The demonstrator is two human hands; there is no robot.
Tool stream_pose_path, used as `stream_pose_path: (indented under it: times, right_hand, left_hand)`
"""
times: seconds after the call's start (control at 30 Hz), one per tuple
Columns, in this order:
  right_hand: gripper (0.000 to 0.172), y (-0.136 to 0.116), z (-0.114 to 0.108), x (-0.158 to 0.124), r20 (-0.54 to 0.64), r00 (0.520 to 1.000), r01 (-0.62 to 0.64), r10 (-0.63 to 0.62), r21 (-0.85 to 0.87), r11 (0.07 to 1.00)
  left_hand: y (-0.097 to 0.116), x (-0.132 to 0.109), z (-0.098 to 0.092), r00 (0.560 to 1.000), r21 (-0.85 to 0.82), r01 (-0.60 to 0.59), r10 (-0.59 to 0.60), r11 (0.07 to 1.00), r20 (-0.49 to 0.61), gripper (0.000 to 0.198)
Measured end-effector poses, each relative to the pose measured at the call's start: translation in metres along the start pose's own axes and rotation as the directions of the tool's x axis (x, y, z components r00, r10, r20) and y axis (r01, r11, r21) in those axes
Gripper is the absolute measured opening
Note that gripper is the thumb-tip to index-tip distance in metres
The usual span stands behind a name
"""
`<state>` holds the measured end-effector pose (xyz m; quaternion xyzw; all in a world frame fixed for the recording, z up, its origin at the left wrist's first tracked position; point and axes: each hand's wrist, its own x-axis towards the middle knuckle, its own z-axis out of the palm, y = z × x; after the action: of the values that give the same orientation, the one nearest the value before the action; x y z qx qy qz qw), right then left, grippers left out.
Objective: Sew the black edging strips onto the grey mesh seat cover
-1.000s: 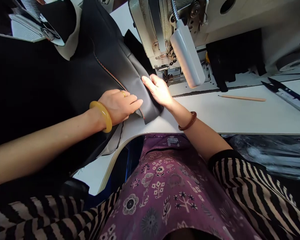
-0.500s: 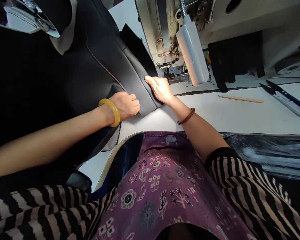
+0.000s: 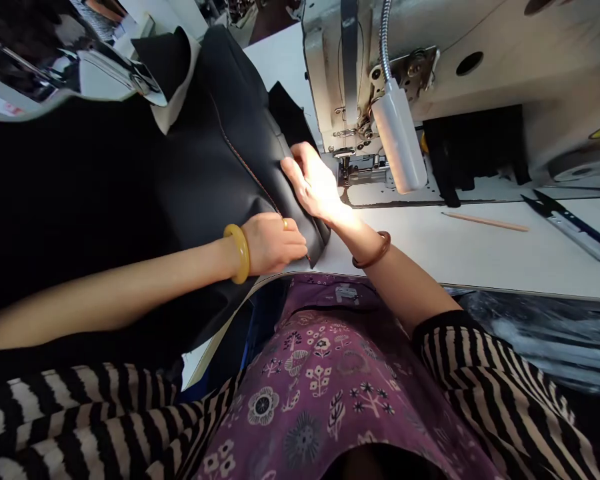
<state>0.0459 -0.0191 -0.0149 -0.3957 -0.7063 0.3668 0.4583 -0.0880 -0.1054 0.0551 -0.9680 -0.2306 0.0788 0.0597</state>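
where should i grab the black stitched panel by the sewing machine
Probably best by the near end of the black panel, where it lies on the white table, coming from your side with flat fingers on top, as the left hand and right hand lie now. It looks soft and drapey, so a pinch could bunch it.

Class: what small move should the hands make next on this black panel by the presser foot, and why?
Probably the right hand should ease the black panel toward the presser foot: its edge lies just short of the foot, while the left hand holds the panel flat near the orange-stitched seam.
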Motion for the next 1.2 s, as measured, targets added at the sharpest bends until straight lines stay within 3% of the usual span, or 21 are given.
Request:
stream_pose_path:
  times: [0.1,0.2,0.33,0.4,0.5,0.63,0.73,0.8,0.9,1.0,1.1,1.17,1.2]
  right_hand:
    - [0.042,-0.019,0.011,0.007,0.002,0.999,-0.033,0.033,0.064,0.997]
    - [0.043,-0.021,0.015,0.013,-0.037,0.999,-0.023,0.028,0.129,0.991]
    - [0.037,-0.017,0.007,0.028,-0.061,0.979,0.203,-0.194,0.287,0.936]
    - [0.042,-0.016,0.006,0.036,0.004,0.958,0.274,-0.288,0.301,0.914]
    - [0.050,-0.015,0.013,0.041,0.077,0.951,0.257,-0.299,0.342,0.904]
    - [0.046,-0.019,0.023,0.036,0.081,0.961,0.201,-0.263,0.447,0.872]
    - [0.046,-0.026,0.026,0.031,0.087,0.971,0.146,-0.224,0.526,0.838]
    - [0.049,-0.031,0.028,0.030,0.141,0.975,0.071,-0.173,0.540,0.839]
    - [0.056,-0.033,0.029,0.034,0.255,0.963,-0.072,-0.086,0.554,0.829]
    - [0.061,-0.031,0.026,0.040,0.260,0.965,-0.148,-0.020,0.610,0.779]
    - [0.057,-0.026,0.018,0.036,0.082,0.996,-0.020,-0.034,0.580,0.814]
    - [0.047,-0.022,0.016,0.021,-0.047,0.999,0.017,0.008,0.521,0.853]
    - [0.043,-0.020,0.017,0.012,-0.047,0.997,-0.027,0.059,0.502,0.865]
  left_hand:
    - [0.014,-0.005,0.002,0.998,-0.003,-0.047,0.047,0.999,-0.048,0.018]
    - [0.023,-0.012,0.004,0.988,0.023,-0.094,0.096,0.995,-0.117,0.018]
    - [0.032,-0.019,0.006,0.958,0.010,-0.196,0.194,0.980,-0.213,0.019]
    - [0.036,-0.021,0.005,0.960,-0.019,-0.235,0.229,0.972,-0.158,0.018]
    - [0.040,-0.025,-0.003,0.971,-0.020,-0.237,0.237,0.971,0.035,0.010]
    - [0.038,-0.031,-0.021,0.982,0.103,-0.101,0.082,0.990,0.170,0.039]
    - [0.026,-0.036,-0.027,0.978,0.067,0.048,-0.060,0.997,0.197,0.055]
    - [0.014,-0.039,-0.027,0.972,0.001,0.088,-0.086,0.996,0.218,0.052]
    - [-0.002,-0.041,-0.026,0.953,-0.082,0.175,-0.148,0.981,0.265,0.029]
    - [-0.012,-0.041,-0.027,0.931,-0.123,0.258,-0.212,0.958,0.297,0.030]
    - [-0.016,-0.042,-0.024,0.947,-0.074,0.247,-0.225,0.966,0.231,0.028]
    - [-0.018,-0.042,-0.018,0.972,0.002,0.234,-0.234,0.972,0.019,0.027]
    - [-0.018,-0.040,-0.015,0.963,0.046,0.245,-0.237,0.968,-0.129,0.024]
